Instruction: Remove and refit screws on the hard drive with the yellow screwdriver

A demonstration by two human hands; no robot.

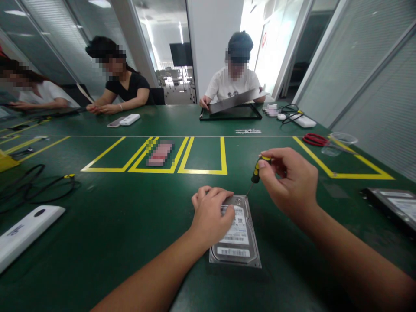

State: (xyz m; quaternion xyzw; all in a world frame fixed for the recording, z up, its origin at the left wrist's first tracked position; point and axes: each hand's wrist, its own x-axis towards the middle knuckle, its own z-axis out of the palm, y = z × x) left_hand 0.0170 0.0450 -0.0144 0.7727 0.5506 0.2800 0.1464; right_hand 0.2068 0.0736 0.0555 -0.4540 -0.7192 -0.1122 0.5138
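Observation:
A silver hard drive (241, 248) with white labels lies flat on the green table in front of me. My left hand (212, 213) rests over its left side, with the fingers gripping the far end and the thumb on the label. In my right hand (290, 177) is a black-and-yellow screwdriver (256, 174), closed in the fingers by its handle. Its thin shaft slants down and left, and the tip meets the drive's far right corner. Whether a screw sits under the tip is too small to tell.
Another hard drive (390, 201) lies at the right edge. A white power bank (29, 232) and black cable (42, 190) are on the left. Yellow tape rectangles (203, 172) mark the table. A clear plastic cup (338, 143) lies near red cable (315, 139). Three people sit across the table.

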